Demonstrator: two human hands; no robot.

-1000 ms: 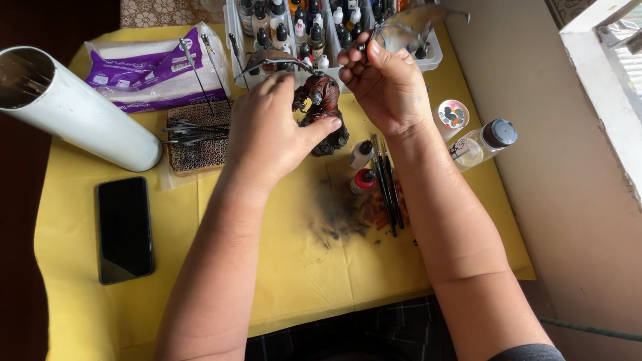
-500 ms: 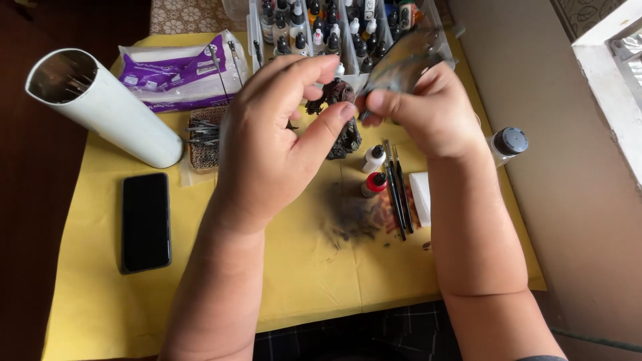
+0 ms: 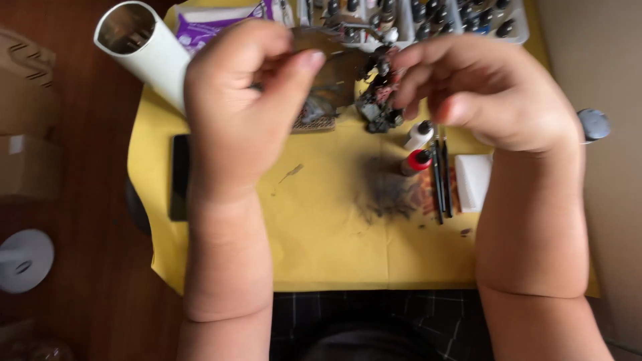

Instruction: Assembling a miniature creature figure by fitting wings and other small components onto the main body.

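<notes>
Dark miniature, right hand gripping, left hand near

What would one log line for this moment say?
left hand: raised, fingers pinched, contents unclear | right hand: at dark miniature figure | yellow cloth: dark smudge, brushes

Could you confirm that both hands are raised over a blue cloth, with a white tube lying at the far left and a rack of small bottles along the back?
Not quite: the cloth is yellow, not blue, as the head view shows. The rest holds: both hands, left and right, are raised over it, the white tube lies far left, and the bottle rack runs along the back.
</notes>
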